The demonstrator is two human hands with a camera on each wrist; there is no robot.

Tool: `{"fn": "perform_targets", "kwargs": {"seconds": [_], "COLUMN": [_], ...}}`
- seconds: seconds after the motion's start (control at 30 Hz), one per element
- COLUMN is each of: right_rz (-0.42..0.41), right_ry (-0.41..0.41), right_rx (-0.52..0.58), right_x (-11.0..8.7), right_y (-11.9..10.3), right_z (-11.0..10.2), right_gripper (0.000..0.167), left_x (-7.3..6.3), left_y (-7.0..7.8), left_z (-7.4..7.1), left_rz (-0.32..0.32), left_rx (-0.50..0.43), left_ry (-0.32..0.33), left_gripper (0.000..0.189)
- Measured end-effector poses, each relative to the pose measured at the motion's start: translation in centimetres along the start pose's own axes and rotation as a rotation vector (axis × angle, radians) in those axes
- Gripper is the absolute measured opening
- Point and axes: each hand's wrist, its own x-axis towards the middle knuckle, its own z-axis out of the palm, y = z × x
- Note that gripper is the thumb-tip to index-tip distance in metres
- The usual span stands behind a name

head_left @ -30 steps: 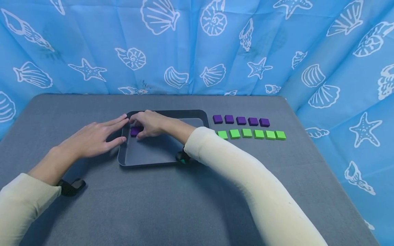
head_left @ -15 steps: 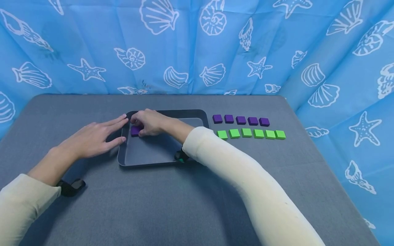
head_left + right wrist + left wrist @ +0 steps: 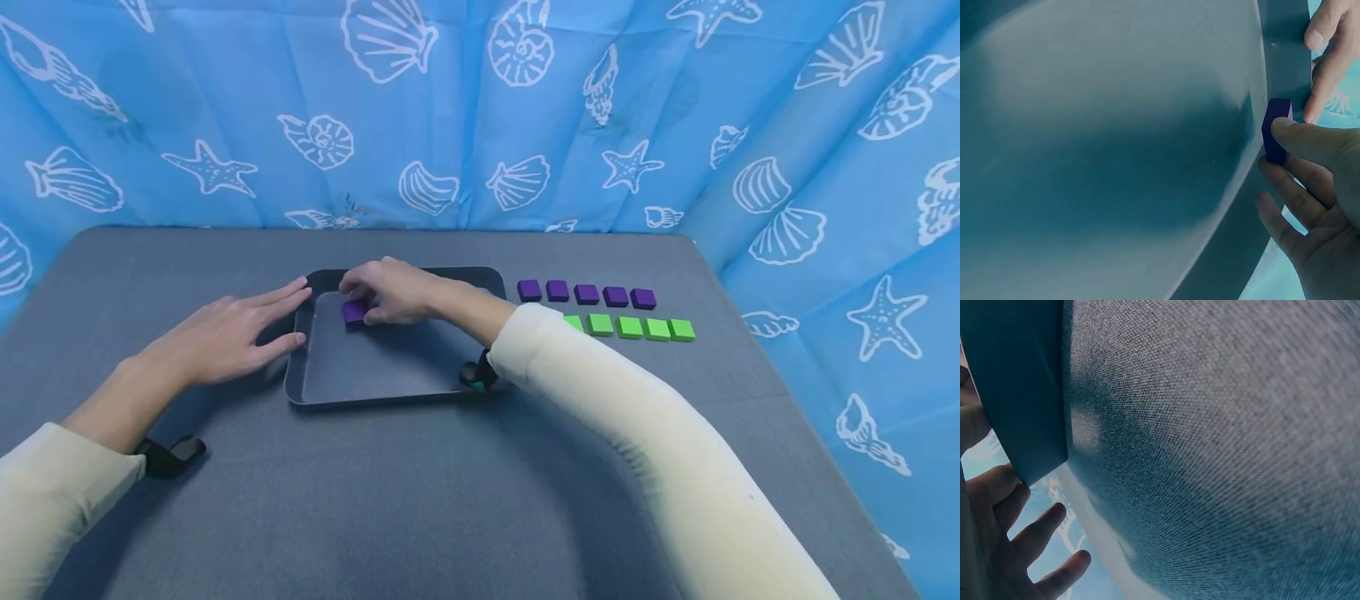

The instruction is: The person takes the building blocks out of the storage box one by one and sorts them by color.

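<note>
A dark rectangular baking tray (image 3: 352, 367) lies on the grey table, and my left hand (image 3: 225, 337) rests its straight fingers and thumb against the tray's left rim. Over the tray's left part, my right hand (image 3: 401, 292) pinches a small purple block (image 3: 353, 314) between thumb and fingers. The right wrist view shows the thumb pressed on the face of this purple block (image 3: 1277, 134), with the tray wall behind it. Whether the block touches the tray floor, I cannot tell. The left wrist view catches my left fingers (image 3: 1040, 531) at the tray's outer wall (image 3: 1022, 387).
To the right of the tray, a row of several purple blocks (image 3: 587, 294) lies behind a row of several green blocks (image 3: 629, 327). My right sleeve (image 3: 600, 400) covers part of the green row. A blue curtain (image 3: 465, 108) with shell prints hangs behind the table.
My right hand has moved right with the purple block, away from the tray's far left corner. My left hand has stayed at the rim. The right sleeve now hides more of the green row.
</note>
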Motion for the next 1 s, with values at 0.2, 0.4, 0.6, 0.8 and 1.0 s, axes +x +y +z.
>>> {"fn": "perform_targets", "kwargs": {"seconds": [0.2, 0.4, 0.6, 0.8, 1.0], "right_rz": [-0.034, -0.046, -0.024, 0.033, 0.049], "right_ry": [0.022, 0.075, 0.142, 0.224, 0.321], "right_rx": [0.021, 0.02, 0.023, 0.021, 0.045], "right_x": [-2.8, -6.0, -9.6, -13.2, -16.9], "right_y": [0.9, 2.7, 4.9, 7.4, 10.8], "right_z": [-1.0, -2.0, -3.0, -3.8, -4.2], "right_gripper": [0.05, 0.049, 0.048, 0.047, 0.045], "left_x": [0.0, -0.1, -0.1, -0.1, -0.1], "left_y": [0.1, 0.1, 0.1, 0.0, -0.1], "left_z": [0.0, 0.1, 0.0, 0.0, 0.3], "left_rz": [-0.007, 0.008, 0.013, 0.012, 0.018], "left_rx": [-0.008, 0.001, 0.006, 0.003, -0.013], "left_ry": [0.009, 0.004, 0.004, 0.007, 0.024], "left_gripper": [0.074, 0.073, 0.073, 0.072, 0.071]}}
